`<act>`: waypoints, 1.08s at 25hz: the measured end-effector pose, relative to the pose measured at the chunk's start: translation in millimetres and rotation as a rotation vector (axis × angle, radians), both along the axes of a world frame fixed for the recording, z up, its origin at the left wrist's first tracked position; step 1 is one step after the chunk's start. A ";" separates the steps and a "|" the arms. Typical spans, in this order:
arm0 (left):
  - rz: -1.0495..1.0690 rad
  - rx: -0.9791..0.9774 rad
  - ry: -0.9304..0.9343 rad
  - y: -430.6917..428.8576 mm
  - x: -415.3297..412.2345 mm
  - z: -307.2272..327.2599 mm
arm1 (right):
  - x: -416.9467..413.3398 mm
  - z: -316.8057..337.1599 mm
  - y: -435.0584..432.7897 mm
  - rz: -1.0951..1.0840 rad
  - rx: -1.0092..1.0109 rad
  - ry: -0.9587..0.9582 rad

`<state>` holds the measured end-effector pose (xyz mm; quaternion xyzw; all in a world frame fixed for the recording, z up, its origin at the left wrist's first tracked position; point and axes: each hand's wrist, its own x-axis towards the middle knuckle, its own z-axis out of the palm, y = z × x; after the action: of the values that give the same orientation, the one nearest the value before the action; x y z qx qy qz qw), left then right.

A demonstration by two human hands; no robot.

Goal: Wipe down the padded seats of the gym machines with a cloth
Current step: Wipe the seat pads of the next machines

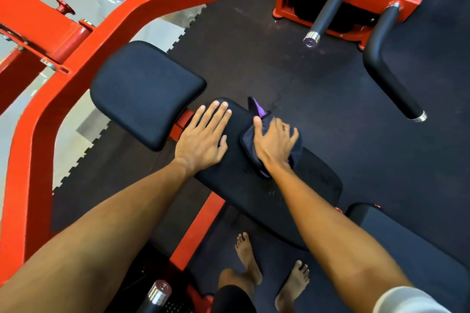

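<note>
left grip (203, 136): flat, fingers straight, resting on padded seat (254, 198) | right grip (276, 143): spread flat, pressing cloth (247, 139) onto same seat | cloth: bunched beneath right grip, just beside left grip

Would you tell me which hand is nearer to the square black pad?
Left. The left hand lies flat on the long seat right beside the square pad; the right hand presses the cloth farther along the seat.
</note>
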<state>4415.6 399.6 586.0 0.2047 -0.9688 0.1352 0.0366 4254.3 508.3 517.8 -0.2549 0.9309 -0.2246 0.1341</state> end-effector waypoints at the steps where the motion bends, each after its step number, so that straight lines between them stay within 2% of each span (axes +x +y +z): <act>1: 0.001 -0.007 0.004 -0.1 0.1 -0.6 | 6.7 9.7 -16.3 0.014 -0.011 0.010; 4: -0.002 -0.032 0.012 -2.1 0.0 -1.5 | 12.0 23.3 -39.1 0.055 -0.084 0.044; 7: 0.002 -0.034 0.016 0.3 -0.5 -0.8 | -2.0 2.3 -14.2 0.090 -0.114 0.087; 11: 0.010 -0.034 0.026 2.9 0.9 -1.3 | -23.0 -37.1 39.9 -0.059 -0.070 0.024; 15: 0.004 -0.024 0.031 1.6 1.2 -2.3 | -2.3 -23.3 10.4 -0.285 -0.020 -0.111; 19: -0.016 -0.034 0.042 -1.9 0.7 -3.3 | 74.1 -3.5 -6.2 -0.103 -0.147 0.077; 24: -0.019 0.000 0.036 0.3 2.9 -4.4 | 102.7 -41.5 81.6 0.185 -0.087 0.147; 25: -0.018 0.005 0.036 0.6 2.1 -4.4 | 96.8 -50.8 98.1 0.178 -0.045 0.140; 27: -0.016 0.013 0.030 0.3 0.5 -3.6 | 79.2 -60.0 105.5 0.019 0.022 0.077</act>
<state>4416.1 399.9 582.4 0.1991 -0.9705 0.1256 0.0509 4333.5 613.7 457.8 -0.2708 0.9353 -0.2031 0.1029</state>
